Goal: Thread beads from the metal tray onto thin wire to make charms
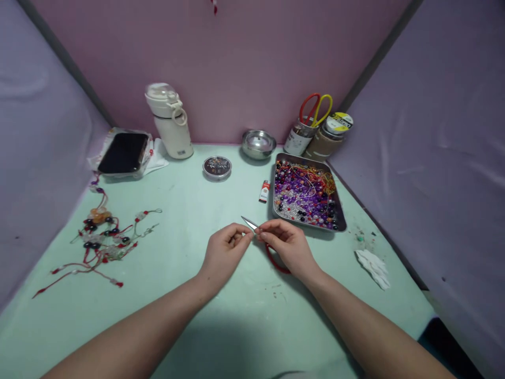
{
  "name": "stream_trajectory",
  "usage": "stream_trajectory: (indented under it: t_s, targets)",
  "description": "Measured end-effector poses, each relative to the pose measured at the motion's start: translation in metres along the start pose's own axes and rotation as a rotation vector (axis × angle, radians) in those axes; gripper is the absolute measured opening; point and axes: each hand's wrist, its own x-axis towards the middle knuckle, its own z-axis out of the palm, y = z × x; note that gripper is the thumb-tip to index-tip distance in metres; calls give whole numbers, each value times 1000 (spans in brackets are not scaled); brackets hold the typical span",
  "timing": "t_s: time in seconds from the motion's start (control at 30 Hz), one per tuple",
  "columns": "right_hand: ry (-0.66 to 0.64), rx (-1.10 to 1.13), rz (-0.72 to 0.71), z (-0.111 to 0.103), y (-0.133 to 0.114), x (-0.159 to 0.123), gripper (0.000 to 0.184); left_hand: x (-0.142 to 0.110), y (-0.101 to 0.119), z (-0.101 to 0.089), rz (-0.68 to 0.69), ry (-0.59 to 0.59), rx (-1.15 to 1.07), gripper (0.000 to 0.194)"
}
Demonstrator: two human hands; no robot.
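Observation:
Over the middle of the table, my left hand (228,248) is closed in a pinch, thumb against fingers. My right hand (287,246) pinches close beside it, the fingertips of both almost meeting. Whatever they hold between the tips is too small to make out. A pair of scissors with red handles (277,261) is partly hidden below my right hand; its silver blades point up and left past the fingertips. Just beyond my right hand stands a dark metal tray (310,225) of purple, clear, red and black beads with loose cords. A small red and white lighter (264,191) lies left of the tray.
Beaded red cords (100,237) lie at the left. Along the back are a phone (124,152) on a plastic box, a cream bottle (171,129), a round tin (216,167), a steel bowl (258,146) and jars (299,138). A crumpled tissue (373,267) is at right.

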Motion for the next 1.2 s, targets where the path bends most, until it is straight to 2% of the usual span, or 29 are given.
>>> stream_trajectory:
  t_s: [0.43, 0.6, 0.77, 1.2]
  targets:
    - [20, -155, -105, 2, 7, -2, 10, -1, -2, 0, 20, 39, -26, 17]
    - [24, -185, -117, 2, 9, -2, 11, -1, -3, 0, 40, 39, -14, 17]
    - [59, -124, -113, 5, 11, -2, 17, -1, -3, -1, 32, 39, -8, 16]
    - [45, -192, -114, 5, 9, -3, 11, -2, -2, -1, 27, 39, 9, 15]
